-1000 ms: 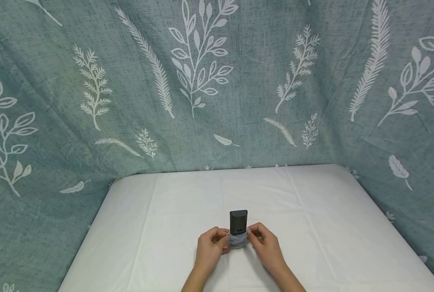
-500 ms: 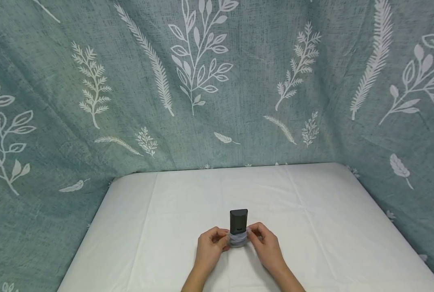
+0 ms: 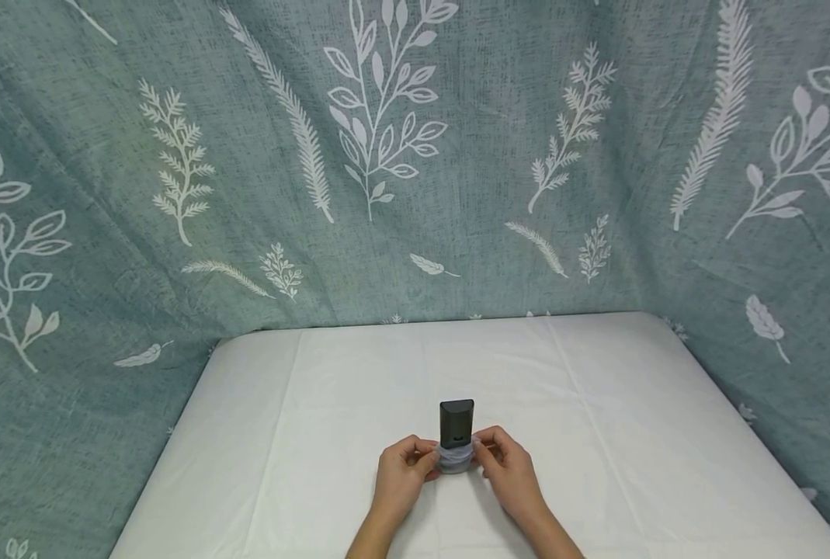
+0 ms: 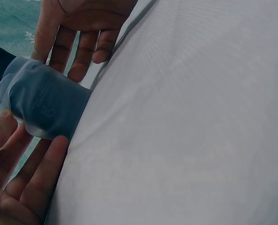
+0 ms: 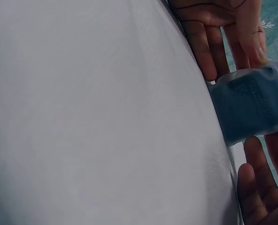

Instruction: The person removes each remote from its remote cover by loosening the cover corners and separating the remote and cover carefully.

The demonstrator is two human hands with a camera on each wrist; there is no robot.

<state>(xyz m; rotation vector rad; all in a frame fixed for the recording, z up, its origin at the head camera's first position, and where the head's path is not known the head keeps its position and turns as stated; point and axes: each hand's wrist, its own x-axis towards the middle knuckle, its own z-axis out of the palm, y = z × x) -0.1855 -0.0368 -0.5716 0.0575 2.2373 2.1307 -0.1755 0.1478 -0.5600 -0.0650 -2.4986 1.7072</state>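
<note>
A black block-shaped item with a rounded-front flat top (image 3: 456, 423) stands upright on the white surface. Its lower part is wrapped in a thin translucent plastic sleeve or pouch (image 3: 454, 459), bunched in folds; faint print shows through the pouch (image 4: 45, 98) in the left wrist view. My left hand (image 3: 405, 472) pinches the pouch's left edge between thumb and fingers. On the opposite side my right hand (image 3: 508, 470) pinches the right edge. In the right wrist view, the covered end of the pouch (image 5: 246, 105) meets the white cloth. I cannot tell what kind of item is inside.
A smooth white cloth (image 3: 345, 388) with light fold lines covers the table. Behind and on both sides hangs a green-blue curtain (image 3: 484, 256) with white leaf prints, meeting the table's far and side edges.
Both hands keep their pinch at the same spots. The pouch's folds shift slightly around the base of the black item; otherwise it stays in place.
</note>
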